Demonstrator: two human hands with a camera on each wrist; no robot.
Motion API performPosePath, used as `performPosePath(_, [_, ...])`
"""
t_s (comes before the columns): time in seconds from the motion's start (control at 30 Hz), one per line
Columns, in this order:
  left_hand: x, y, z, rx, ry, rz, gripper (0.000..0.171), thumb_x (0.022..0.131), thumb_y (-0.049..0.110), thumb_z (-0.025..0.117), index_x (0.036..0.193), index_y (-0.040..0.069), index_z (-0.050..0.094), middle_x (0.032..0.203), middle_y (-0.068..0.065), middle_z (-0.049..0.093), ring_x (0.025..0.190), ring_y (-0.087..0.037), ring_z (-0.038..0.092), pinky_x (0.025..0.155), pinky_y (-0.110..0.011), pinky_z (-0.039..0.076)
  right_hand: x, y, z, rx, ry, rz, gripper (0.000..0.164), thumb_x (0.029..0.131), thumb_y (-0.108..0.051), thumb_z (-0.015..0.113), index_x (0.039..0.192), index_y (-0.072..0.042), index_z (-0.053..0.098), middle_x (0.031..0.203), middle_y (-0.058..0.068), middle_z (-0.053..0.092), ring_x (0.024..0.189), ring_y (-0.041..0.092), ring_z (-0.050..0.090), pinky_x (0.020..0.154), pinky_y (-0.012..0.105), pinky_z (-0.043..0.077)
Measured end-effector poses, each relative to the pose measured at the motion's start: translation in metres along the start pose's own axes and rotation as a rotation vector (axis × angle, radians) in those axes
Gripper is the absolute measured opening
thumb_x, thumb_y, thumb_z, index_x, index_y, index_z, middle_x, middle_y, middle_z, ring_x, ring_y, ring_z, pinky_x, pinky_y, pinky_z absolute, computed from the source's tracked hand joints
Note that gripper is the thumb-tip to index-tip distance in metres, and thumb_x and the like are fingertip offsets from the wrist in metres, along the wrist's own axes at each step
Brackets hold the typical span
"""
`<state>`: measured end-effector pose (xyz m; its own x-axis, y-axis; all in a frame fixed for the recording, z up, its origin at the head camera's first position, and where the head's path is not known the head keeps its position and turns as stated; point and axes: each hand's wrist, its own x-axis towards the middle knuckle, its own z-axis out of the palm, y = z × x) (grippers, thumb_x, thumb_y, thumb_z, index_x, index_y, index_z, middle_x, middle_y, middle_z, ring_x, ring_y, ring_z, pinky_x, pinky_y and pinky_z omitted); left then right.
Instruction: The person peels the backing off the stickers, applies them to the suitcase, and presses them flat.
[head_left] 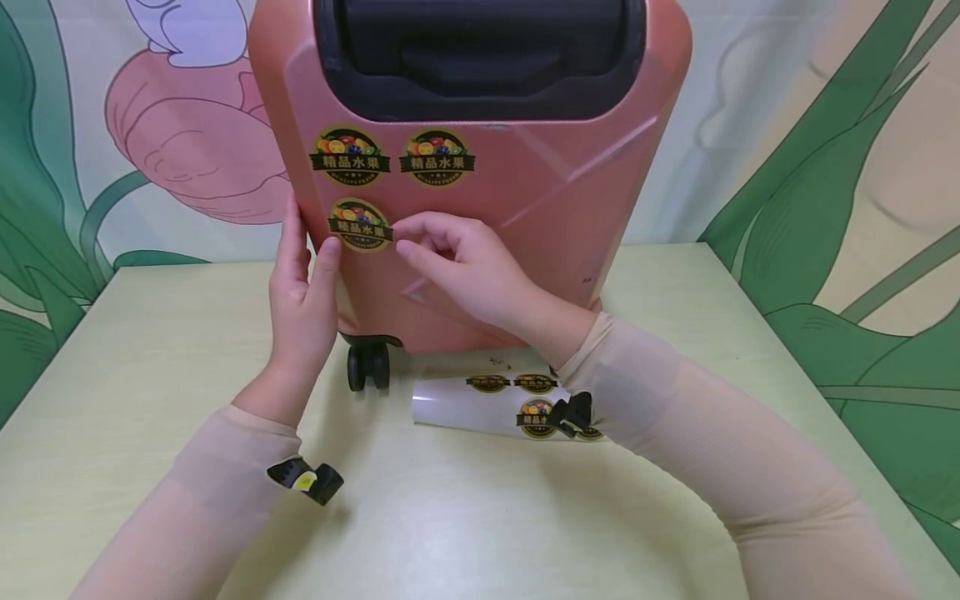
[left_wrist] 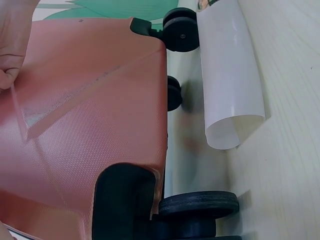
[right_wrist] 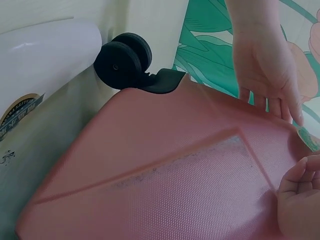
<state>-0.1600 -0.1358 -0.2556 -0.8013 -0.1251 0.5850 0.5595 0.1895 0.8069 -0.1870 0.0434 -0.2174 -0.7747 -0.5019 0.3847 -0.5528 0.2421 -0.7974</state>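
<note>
A pink suitcase (head_left: 480,192) stands upright with a black handle recess at its top. Two round fruit stickers (head_left: 350,156) sit side by side on its upper left. Below them is a third round sticker (head_left: 360,225), its right edge pinched between the thumb and forefinger of my right hand (head_left: 476,267). Against the suitcase's left side lie the straight fingers of my left hand (head_left: 300,308), with the thumb at that sticker's left edge. In the right wrist view, the left hand (right_wrist: 265,70) rests along the case's edge, and only a corner of the sticker (right_wrist: 308,140) shows.
A curling white sticker sheet (head_left: 457,408) with several more stickers lies on the pale table (head_left: 450,517) in front of the suitcase, partly behind the right wrist. Black wheels (head_left: 367,364) stand under the case. Behind is a backdrop (head_left: 825,167) with painted leaves.
</note>
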Motion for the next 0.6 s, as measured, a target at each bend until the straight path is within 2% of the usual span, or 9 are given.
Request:
performPosePath(0.3, [0.0008, -0.001, 0.002, -0.064, 0.016, 0.036, 0.057, 0.099, 0.015, 0.044, 0.148, 0.004, 0.018, 0.151, -0.003, 0.026, 0.137, -0.009, 0.02, 0.108, -0.032, 0.025, 0.0012, 0.002, -0.0017, -0.023, 0.008, -0.008, 0.023, 0.093, -0.014, 0.057, 0.113, -0.003, 0.063, 0.072, 0.006, 0.052, 0.069, 0.016, 0.048, 0.066, 0.023, 0.04])
performPosePath(0.6, [0.001, 0.0041, 0.0036, 0.006, 0.068, 0.013, 0.052, 0.098, 0.018, 0.045, 0.146, 0.006, 0.027, 0.147, -0.003, 0.032, 0.135, -0.01, 0.022, 0.109, -0.033, 0.018, 0.0016, -0.0002, -0.0014, -0.021, 0.003, -0.004, 0.023, 0.093, -0.013, 0.057, 0.113, -0.003, 0.063, 0.072, 0.007, 0.052, 0.069, 0.016, 0.048, 0.066, 0.023, 0.04])
